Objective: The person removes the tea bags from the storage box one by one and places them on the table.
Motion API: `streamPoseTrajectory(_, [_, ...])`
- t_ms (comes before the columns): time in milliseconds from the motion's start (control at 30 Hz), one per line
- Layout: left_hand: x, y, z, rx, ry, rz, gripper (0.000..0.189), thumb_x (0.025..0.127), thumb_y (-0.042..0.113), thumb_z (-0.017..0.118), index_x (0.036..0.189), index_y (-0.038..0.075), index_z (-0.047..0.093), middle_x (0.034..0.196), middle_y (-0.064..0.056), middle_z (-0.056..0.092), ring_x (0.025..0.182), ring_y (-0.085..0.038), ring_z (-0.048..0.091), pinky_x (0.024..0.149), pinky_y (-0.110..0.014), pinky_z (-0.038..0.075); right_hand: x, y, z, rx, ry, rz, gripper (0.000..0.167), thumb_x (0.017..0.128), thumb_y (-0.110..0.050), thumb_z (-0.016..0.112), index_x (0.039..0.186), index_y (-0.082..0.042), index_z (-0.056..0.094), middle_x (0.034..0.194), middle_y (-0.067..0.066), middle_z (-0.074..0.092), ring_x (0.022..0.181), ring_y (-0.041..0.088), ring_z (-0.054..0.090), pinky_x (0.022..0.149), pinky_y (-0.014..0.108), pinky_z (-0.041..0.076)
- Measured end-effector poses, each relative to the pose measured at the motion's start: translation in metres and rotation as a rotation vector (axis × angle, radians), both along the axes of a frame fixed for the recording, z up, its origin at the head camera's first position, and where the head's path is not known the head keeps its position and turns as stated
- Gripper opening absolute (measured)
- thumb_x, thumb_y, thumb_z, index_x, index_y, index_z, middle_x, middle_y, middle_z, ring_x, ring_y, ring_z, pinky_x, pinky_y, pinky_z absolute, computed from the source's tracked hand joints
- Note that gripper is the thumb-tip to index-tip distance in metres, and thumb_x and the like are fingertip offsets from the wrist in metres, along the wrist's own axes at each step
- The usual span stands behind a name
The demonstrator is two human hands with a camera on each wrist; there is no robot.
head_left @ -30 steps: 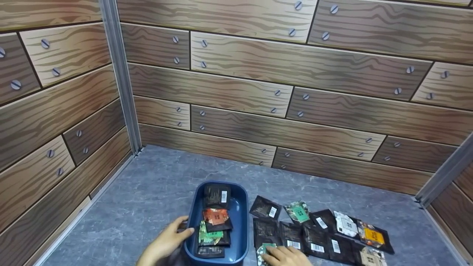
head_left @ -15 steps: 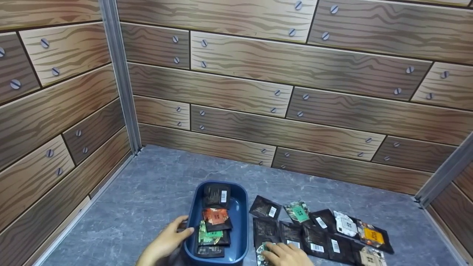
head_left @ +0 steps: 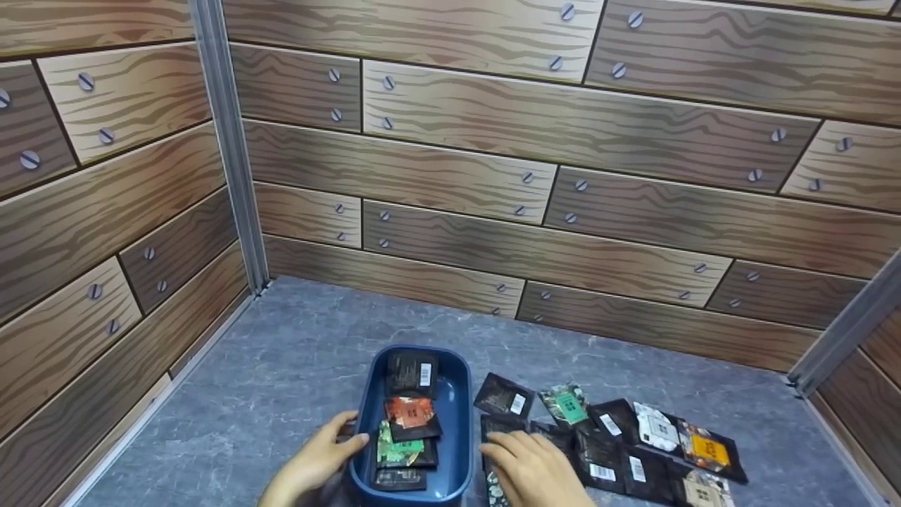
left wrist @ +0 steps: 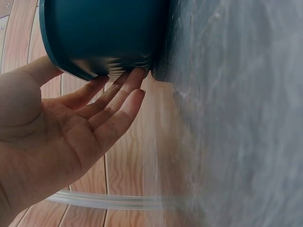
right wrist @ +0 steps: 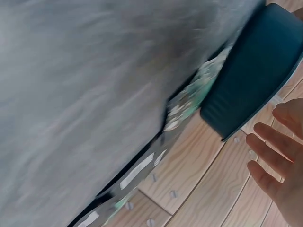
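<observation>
My left hand (head_left: 320, 451) is at the left side of a blue oblong bin (head_left: 461, 422). In the left wrist view its fingers (left wrist: 118, 106) are extended, tips against the bin's outer wall. Inside the bin lie several flat sachets: a black sachet (head_left: 412, 374) with a barcode, a red-orange sachet (head_left: 410, 414), a green sachet (head_left: 405, 447) and a dark sachet (head_left: 400, 480) at the near end. My right hand (head_left: 531, 468) is over the sachets right of the bin, fingers loosely spread and holding nothing. Below it, a green-patterned sachet (head_left: 495, 493) is partly hidden.
Right of the bin, more sachets lie on the grey marbled table (head_left: 310, 338): a green-labelled sachet (head_left: 566, 405), a white sachet (head_left: 658, 426), an orange-labelled sachet (head_left: 707, 448), a beige sachet (head_left: 706, 489) and several black ones. Wood-patterned walls (head_left: 450, 169) enclose the table.
My right hand has lifted off the green-patterned sachet at the near edge and shifted slightly up and forward over the black sachets. The left hand and the bin have stayed put.
</observation>
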State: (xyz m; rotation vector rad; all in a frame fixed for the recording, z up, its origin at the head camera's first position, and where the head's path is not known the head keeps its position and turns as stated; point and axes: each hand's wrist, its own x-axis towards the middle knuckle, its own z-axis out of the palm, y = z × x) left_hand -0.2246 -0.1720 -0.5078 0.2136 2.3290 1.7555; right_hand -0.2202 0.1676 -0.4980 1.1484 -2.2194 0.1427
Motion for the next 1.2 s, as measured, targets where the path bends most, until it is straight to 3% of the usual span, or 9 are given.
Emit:
streamPoseTrajectory(133, [-0.001,-0.001,0.000,0.000,-0.019,-0.013,0.054,0.102,0.014,0.055,0.139,-0.020,0.034,0.125,-0.032,0.054,0.117,-0.048,0.052,0.092,-0.052,0.050,-0.003,-0.018,0.005,-0.008,-0.036,0.030,0.034,0.079,-0.013,0.080,0.112,-0.014,0.073,0.112,0.002,0.070,0.096,0.016,0.065,0.076,0.033,0.054])
streamPoseTrajectory(333, [-0.003,-0.004,-0.001,-0.012,-0.050,-0.033,0.059,0.103,0.017,0.054,0.141,-0.021,0.030,0.129,-0.035,0.050,0.120,-0.050,0.050,0.093,-0.053,0.050,-0.010,-0.045,0.005,-0.040,-0.004,0.078,0.030,0.080,-0.011,0.077,0.109,-0.014,0.073,0.113,0.001,0.069,0.098,0.016,0.065,0.083,0.033,0.054])
streamPoseTrajectory(567, [-0.001,-0.004,0.000,-0.007,-0.023,-0.021,0.058,0.102,0.016,0.056,0.140,-0.022,0.032,0.127,-0.033,0.053,0.118,-0.049,0.052,0.093,-0.052,0.050,-0.022,-0.070,0.004,-0.016,-0.065,0.106,0.027,0.084,-0.010,0.074,0.111,-0.015,0.072,0.111,-0.001,0.069,0.099,0.014,0.064,0.083,0.033,0.054])
streamPoseTrajectory(933, [0.000,0.000,0.000,-0.021,0.028,0.005,0.054,0.100,0.013,0.057,0.137,-0.021,0.037,0.125,-0.034,0.055,0.116,-0.050,0.053,0.094,-0.054,0.049,-0.040,-0.097,-0.003,0.024,-0.243,0.014,0.028,0.086,-0.015,0.072,0.114,-0.012,0.071,0.114,0.001,0.069,0.102,0.015,0.063,0.085,0.035,0.053])
streamPoseTrajectory(1200, [0.001,-0.002,0.000,-0.019,0.022,-0.006,0.055,0.101,0.014,0.056,0.138,-0.021,0.036,0.126,-0.036,0.053,0.117,-0.051,0.052,0.092,-0.053,0.050,-0.051,-0.113,-0.003,0.031,-0.485,-0.068,0.030,0.089,-0.018,0.072,0.118,-0.014,0.070,0.121,0.001,0.067,0.112,0.018,0.062,0.095,0.037,0.051])
